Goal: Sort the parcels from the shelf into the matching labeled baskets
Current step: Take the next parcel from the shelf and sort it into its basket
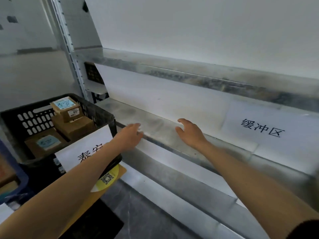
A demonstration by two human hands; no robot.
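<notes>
Metal shelf [160,125], grey and scuffed, running from the left upright away to the right, with a second tier above and another below. On the middle tier, a white paper sign [259,128] printed with 缓冲区, lying flat at the right. Otherwise bare metal along its board. To the left, just beside the shelf end, a black slotted basket [22,116] carrying brown cardboard parcels [66,108], some with blue stickers; what the basket stands on hidden. Below, dark grey floor [138,209].
</notes>
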